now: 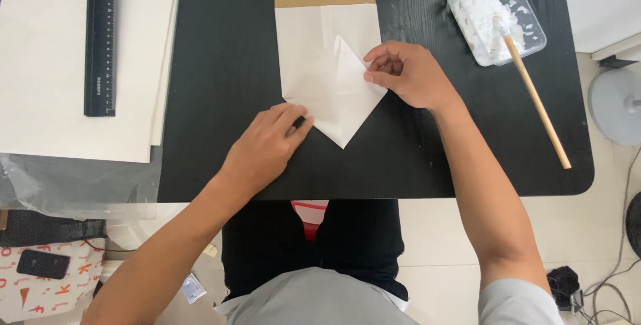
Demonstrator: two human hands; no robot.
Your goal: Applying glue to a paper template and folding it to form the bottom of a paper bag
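A folded paper piece (327, 71), white with a brown band along its far end, lies on the black table (227, 64); its near end is folded into a point. My left hand (267, 144) presses flat on the lower left fold edge. My right hand (407, 74) rests on the right side, with its fingertips pinching a folded white flap near the middle.
A clear plastic tub of white paste (497, 14) with a wooden-handled brush (537, 101) stands at the far right. Large white sheets (40, 64) with a black ruler (100, 38) on them lie to the left. Clear plastic wrap (67, 185) hangs off the table's left front.
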